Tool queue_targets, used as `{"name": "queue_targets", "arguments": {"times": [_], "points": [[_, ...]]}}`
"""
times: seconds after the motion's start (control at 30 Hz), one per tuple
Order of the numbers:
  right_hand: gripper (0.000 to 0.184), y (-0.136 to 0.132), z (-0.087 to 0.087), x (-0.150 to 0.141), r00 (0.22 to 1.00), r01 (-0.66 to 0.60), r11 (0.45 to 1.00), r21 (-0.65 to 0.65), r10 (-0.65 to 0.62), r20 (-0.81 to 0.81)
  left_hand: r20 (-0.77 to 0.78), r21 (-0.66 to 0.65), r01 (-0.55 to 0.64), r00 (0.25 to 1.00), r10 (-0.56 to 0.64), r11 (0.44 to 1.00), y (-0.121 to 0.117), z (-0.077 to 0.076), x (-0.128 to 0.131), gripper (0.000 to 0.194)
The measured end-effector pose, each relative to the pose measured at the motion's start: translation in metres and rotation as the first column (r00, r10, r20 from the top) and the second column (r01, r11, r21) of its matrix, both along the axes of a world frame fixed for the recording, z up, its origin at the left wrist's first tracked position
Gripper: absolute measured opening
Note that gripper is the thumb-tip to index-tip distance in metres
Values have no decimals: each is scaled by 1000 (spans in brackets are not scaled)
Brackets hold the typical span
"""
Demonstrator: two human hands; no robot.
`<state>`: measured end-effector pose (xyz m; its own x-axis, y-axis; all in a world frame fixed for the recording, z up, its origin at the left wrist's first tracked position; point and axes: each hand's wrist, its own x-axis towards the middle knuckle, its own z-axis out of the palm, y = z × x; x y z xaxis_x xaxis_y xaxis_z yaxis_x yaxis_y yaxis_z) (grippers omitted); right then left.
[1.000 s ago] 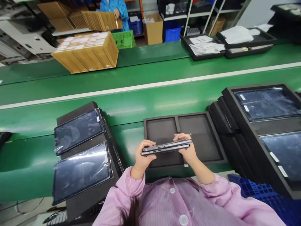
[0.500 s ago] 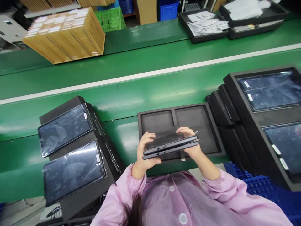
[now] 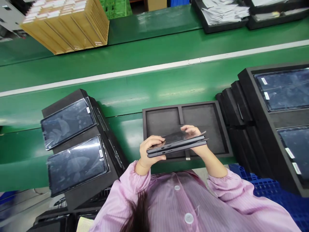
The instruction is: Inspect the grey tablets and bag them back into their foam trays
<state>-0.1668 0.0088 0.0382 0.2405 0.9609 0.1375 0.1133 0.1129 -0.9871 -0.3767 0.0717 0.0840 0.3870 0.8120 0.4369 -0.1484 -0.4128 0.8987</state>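
Two tablets [image 3: 177, 146], one above the other, are held between my hands in front of my chest, their thin edges facing me. My left hand [image 3: 151, 150] grips their left end, thumb below and fingers over the top. At the other end my right hand [image 3: 196, 140] clasps them, fingertips on the upper face and the palm partly hidden behind. A thin clear film seems to stick out at the right corner. Beneath them lies a black foam tray [image 3: 164, 119] with recessed compartments and a small white label on its near edge.
Stacked foam trays with film-covered tablets [image 3: 77, 164] stand at left. More tablets [image 3: 287, 90] lie in a raised tray at right, beside dark foam pieces [image 3: 231, 103]. Across the green bench [image 3: 149, 87] are a yellow divided box [image 3: 70, 32] and trays of white packets [image 3: 224, 13].
My left fingers have shifted further over the upper tablet, and the two tablets remain in both hands. The whole view has tilted slightly downward, so the far bins show less.
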Motion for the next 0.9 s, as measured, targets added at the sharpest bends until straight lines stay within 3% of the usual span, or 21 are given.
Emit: {"name": "queue_targets", "arguments": {"times": [0.07, 0.1, 0.17, 0.23, 0.27, 0.4, 0.47, 0.53, 0.6, 0.7, 0.8, 0.9], "points": [[42, 3, -8, 3, 995, -27, 991, -133, 39, 91, 2, -145, -101, 995, 102, 984, 2, -2, 3, 55], [39, 4, -9, 4, 989, -27, 983, -182, 52, 137, -7, -248, -196, 980, 201, 949, 5, -4, 5, 60], [31, 5, -1, 5, 978, -8, 976, -219, 53, 200, -56, -428, -394, 910, 412, 813, 17, -9, 12, 64], [27, 2, 19, 3, 961, 4, 975, -221, 57, 270, -114, -513, -520, 830, 546, 683, 36, -15, 22, 60], [29, -1, 32, 0, 944, 2, 975, -222, 71, 322, -133, -531, -541, 814, 566, 653, 45, -18, 29, 57], [57, -6, 80, -26, 812, 31, 964, -265, 129, 568, -182, -593, -531, 821, 542, 605, 63, -28, 61, 48], [59, -4, 89, -43, 736, 82, 937, -341, 174, 654, -180, -594, -512, 836, 518, 620, 56, -30, 72, 43], [56, 1, 86, -58, 680, 112, 890, -443, 257, 687, -145, -554, -447, 883, 447, 703, 46, -30, 77, 44], [50, 8, 75, -66, 680, 110, 857, -503, 304, 667, -109, -489, -357, 930, 351, 796, 39, -29, 73, 45], [31, 27, 58, -65, 820, 81, 898, -432, 186, 542, -92, -458, -311, 949, 303, 833, 39, -29, 61, 44], [27, 56, 46, -54, 970, 78, 939, -335, 6, 244, -83, -474, -287, 956, 283, 832, 47, -30, 51, 37], [37, 85, 42, -44, 999, -17, 927, -376, -3, -52, -74, -438, -258, 965, 252, 861, 54, -29, 45, 31]]}}
